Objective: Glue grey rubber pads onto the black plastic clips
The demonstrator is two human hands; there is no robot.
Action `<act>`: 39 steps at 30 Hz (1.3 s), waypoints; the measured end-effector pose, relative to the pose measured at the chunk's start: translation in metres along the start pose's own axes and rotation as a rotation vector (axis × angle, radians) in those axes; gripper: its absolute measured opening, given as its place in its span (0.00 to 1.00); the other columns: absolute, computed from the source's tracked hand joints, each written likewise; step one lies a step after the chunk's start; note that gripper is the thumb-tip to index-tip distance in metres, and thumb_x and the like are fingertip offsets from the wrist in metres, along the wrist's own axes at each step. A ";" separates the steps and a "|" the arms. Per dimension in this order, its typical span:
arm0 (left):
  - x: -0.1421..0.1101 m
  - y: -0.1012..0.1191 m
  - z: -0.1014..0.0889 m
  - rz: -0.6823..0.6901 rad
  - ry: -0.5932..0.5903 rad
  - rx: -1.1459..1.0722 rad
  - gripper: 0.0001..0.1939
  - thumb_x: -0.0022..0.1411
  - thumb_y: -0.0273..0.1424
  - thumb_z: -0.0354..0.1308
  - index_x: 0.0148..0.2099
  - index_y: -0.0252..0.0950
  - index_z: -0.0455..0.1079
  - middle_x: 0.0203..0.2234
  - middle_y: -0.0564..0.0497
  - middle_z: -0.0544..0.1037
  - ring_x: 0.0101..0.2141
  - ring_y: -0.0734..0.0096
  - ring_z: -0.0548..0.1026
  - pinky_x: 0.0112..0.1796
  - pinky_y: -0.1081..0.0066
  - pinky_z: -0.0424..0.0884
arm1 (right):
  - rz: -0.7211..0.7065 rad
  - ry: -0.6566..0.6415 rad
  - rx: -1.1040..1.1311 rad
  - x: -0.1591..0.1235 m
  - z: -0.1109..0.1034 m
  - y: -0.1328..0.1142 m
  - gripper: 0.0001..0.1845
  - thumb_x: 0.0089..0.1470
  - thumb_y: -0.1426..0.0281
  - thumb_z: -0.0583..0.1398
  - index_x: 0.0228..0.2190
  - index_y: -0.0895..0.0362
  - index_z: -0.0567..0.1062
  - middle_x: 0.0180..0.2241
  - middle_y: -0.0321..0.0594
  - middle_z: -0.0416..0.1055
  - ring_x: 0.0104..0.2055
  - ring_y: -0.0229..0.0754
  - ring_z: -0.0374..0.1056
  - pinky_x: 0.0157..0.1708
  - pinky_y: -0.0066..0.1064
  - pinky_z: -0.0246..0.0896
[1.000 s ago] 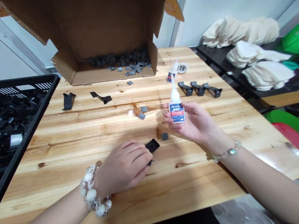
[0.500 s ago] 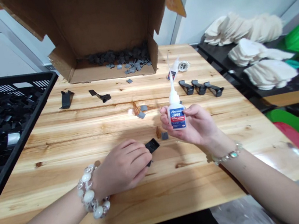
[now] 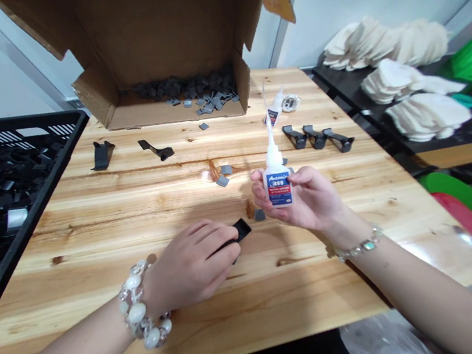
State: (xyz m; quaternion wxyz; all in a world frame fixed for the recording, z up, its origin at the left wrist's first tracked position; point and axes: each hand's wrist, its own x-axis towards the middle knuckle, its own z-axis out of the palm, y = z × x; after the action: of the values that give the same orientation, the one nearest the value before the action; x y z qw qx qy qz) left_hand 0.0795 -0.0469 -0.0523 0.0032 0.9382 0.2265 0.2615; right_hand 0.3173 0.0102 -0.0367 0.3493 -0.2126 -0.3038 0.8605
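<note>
My left hand (image 3: 195,260) is closed on a black plastic part (image 3: 242,230) just above the wooden table; its far end pokes out past my fingers and the rest is hidden under them. In my right hand (image 3: 309,199) a small white glue bottle (image 3: 279,187) with a blue and red label stands upright, its long thin nozzle pointing up. A grey square pad (image 3: 259,214) lies on the table between my two hands. Two more grey pads (image 3: 222,182) rest farther back, beside a brown stain.
An open cardboard box (image 3: 174,114) with many small grey pads stands at the back. A black crate (image 3: 79,120) of dark parts is at left. Several black parts (image 3: 316,136) and a second glue bottle (image 3: 273,114) lie on the table (image 3: 114,217). White cloth stacks (image 3: 424,115) are at right.
The black part in my left hand has turned slightly, and my fingers have shifted on it. My right hand holds the glue bottle almost in the same place.
</note>
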 end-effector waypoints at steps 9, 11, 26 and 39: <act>-0.003 0.000 0.001 -0.012 -0.013 -0.010 0.06 0.62 0.23 0.52 0.40 0.33 0.69 0.40 0.44 0.77 0.40 0.65 0.73 0.44 0.64 0.70 | 0.014 -0.056 0.049 0.000 -0.003 0.000 0.20 0.44 0.69 0.55 0.42 0.63 0.71 0.31 0.43 0.71 0.30 0.38 0.67 0.23 0.24 0.60; -0.003 0.000 0.002 -0.014 -0.020 -0.015 0.06 0.61 0.24 0.52 0.40 0.33 0.69 0.40 0.44 0.77 0.40 0.65 0.73 0.45 0.64 0.69 | 0.012 -0.055 0.048 0.000 -0.003 0.000 0.20 0.45 0.69 0.55 0.42 0.62 0.71 0.31 0.43 0.71 0.30 0.38 0.67 0.23 0.24 0.60; -0.002 0.000 0.001 -0.013 -0.005 -0.011 0.06 0.61 0.23 0.53 0.40 0.33 0.69 0.40 0.44 0.77 0.40 0.64 0.73 0.45 0.63 0.70 | -0.300 0.257 -0.586 0.010 -0.007 0.022 0.22 0.47 0.69 0.66 0.45 0.53 0.70 0.41 0.39 0.73 0.42 0.41 0.69 0.45 0.36 0.64; -0.002 -0.001 0.002 -0.005 -0.003 -0.021 0.06 0.61 0.23 0.53 0.40 0.32 0.69 0.40 0.44 0.77 0.40 0.64 0.73 0.45 0.63 0.70 | -0.278 0.343 -0.352 0.005 0.003 0.014 0.11 0.56 0.63 0.58 0.38 0.55 0.70 0.40 0.42 0.76 0.40 0.42 0.73 0.39 0.35 0.68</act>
State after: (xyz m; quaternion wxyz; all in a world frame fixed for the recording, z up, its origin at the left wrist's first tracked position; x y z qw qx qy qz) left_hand 0.0786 -0.0470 -0.0555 0.0139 0.9379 0.2263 0.2625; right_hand 0.3055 0.0052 -0.0447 0.4680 -0.3689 -0.4113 0.6898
